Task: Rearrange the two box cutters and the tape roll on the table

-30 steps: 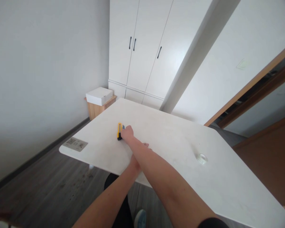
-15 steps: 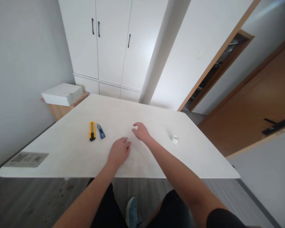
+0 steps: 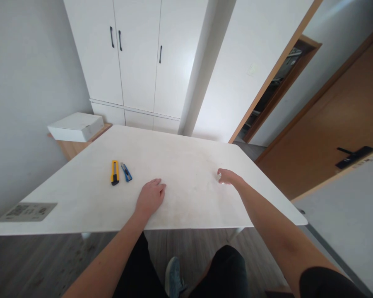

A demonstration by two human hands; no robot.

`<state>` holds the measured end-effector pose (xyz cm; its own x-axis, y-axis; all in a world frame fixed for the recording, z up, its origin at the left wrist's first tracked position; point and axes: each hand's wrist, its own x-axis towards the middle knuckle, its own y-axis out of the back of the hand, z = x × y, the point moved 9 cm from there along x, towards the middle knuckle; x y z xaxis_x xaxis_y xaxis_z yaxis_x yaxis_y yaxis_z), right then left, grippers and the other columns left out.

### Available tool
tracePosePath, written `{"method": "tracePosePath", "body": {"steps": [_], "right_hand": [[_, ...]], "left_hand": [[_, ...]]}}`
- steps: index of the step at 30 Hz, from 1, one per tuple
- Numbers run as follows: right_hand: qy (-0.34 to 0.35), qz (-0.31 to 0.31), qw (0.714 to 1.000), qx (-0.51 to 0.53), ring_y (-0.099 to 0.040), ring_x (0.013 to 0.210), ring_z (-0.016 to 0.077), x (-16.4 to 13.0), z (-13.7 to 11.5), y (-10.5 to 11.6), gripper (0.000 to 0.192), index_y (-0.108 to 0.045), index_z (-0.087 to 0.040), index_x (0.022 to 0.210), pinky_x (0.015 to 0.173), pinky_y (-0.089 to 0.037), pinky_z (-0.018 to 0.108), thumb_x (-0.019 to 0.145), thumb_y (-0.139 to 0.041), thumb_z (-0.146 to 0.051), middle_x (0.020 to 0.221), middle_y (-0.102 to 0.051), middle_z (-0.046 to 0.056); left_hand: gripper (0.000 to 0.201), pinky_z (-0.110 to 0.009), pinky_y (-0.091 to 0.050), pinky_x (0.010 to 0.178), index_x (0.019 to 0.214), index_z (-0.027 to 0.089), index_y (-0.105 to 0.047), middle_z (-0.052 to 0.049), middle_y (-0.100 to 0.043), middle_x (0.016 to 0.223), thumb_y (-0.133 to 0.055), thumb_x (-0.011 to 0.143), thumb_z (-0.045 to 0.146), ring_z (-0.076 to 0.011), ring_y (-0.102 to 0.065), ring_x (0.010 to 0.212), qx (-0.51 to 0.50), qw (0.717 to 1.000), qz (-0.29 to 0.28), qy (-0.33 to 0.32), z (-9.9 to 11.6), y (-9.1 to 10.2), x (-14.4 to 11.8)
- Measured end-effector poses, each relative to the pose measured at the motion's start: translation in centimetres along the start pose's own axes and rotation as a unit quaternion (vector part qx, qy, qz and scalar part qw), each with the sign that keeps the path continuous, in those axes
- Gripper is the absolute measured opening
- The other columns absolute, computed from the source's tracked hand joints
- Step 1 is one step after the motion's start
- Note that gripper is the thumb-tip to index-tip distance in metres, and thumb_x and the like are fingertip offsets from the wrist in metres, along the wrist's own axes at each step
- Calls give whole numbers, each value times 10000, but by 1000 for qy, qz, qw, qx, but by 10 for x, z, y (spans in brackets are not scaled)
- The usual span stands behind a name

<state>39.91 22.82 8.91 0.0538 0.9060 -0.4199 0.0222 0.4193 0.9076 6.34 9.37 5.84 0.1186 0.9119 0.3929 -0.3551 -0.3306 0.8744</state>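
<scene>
I see a smooth, matte white table [image 3: 180,157] with rounded corners. My left hand [image 3: 149,198] lies flat on it, fingers loosely spread, holding nothing. My right hand [image 3: 228,176] curls over a small clear, glassy round thing [image 3: 220,177] near the right edge; most of it is hidden, so I cannot tell whether I grip it. A yellow utility knife [image 3: 114,172] and blue clipper [image 3: 126,171] lie side by side, left; bare surface lies between

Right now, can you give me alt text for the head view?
The right hand closes over a small clear object on the white table; the left hand rests flat. A yellow utility knife and a small blue tool lie left.
</scene>
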Motion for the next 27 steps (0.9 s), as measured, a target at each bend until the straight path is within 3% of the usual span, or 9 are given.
{"method": "tracePosePath", "body": {"steps": [2, 4, 11, 15, 18, 21, 24, 27], "right_hand": [[29, 4, 1000, 2, -657, 661, 196, -2, -34, 2, 596, -539, -209, 1302, 575, -459, 271, 728, -694, -160, 823, -701, 52], [88, 10, 996, 15, -662, 683, 194, -6, -85, 5, 561, -531, -219, 1289, 583, -459, 265, 750, -686, -194, 835, -705, 49], [349, 73, 934, -32, -663, 919, 233, -44, -314, 12, 505, -535, -206, 1232, 683, -471, 269, 753, -688, -255, 1080, -700, 95], [391, 79, 914, -72, -655, 996, 260, -49, -395, -2, 523, -503, -210, 1266, 714, -485, 296, 771, -666, -265, 1161, -671, 120], [379, 70, 918, -95, -651, 1036, 279, -44, -423, -17, 548, -487, -225, 1279, 738, -505, 323, 768, -677, -277, 1225, -638, 140], [360, 57, 927, -94, -640, 1082, 290, -39, -429, -30, 609, -458, -217, 1311, 775, -517, 343, 753, -697, -276, 1280, -602, 165], [355, 55, 931, -66, -636, 1095, 289, -33, -420, -33, 730, -403, -173, 1372, 808, -512, 337, 724, -730, -252, 1288, -597, 193], [365, 51, 929, -38, -630, 1104, 273, -25, -389, -32, 772, -393, -160, 1397, 862, -487, 325, 712, -745, -216, 1255, -629, 172]], "left_hand": [[326, -412, -439, 1063, 1040, 187, -756, -143, -672, 1251, -449, 934, 218, -258, -605, 1187, -6, 1000, -4, 6, 0, 1, 0], [316, -418, -435, 1064, 1044, 197, -754, -140, -667, 1260, -460, 929, 215, -258, -597, 1198, -12, 1000, -8, 15, 0, 1, 0], [295, -421, -414, 1072, 1064, 203, -739, -134, -642, 1302, -495, 902, 174, -256, -566, 1233, -30, 999, -17, 24, -2, -1, -2], [251, -444, -407, 1068, 974, 179, -737, -147, -657, 1256, -499, 894, 170, -265, -571, 1207, -52, 998, -2, 24, -3, -2, -2], [216, -450, -416, 1052, 924, 175, -726, -131, -695, 1136, -519, 864, 157, -257, -596, 1140, -79, 996, 11, 24, -4, -3, -1], [213, -447, -430, 1030, 928, 167, -723, -127, -707, 1064, -524, 854, 157, -256, -612, 1091, -100, 994, 22, 27, -6, -3, 0], [216, -453, -422, 1039, 943, 167, -728, -141, -701, 1102, -528, 862, 170, -263, -605, 1114, -93, 995, 14, 25, -6, -5, 0], [234, -454, -420, 1047, 960, 172, -735, -151, -674, 1199, -515, 879, 176, -265, -583, 1172, -78, 997, 4, 26, -7, -5, -1]]}}
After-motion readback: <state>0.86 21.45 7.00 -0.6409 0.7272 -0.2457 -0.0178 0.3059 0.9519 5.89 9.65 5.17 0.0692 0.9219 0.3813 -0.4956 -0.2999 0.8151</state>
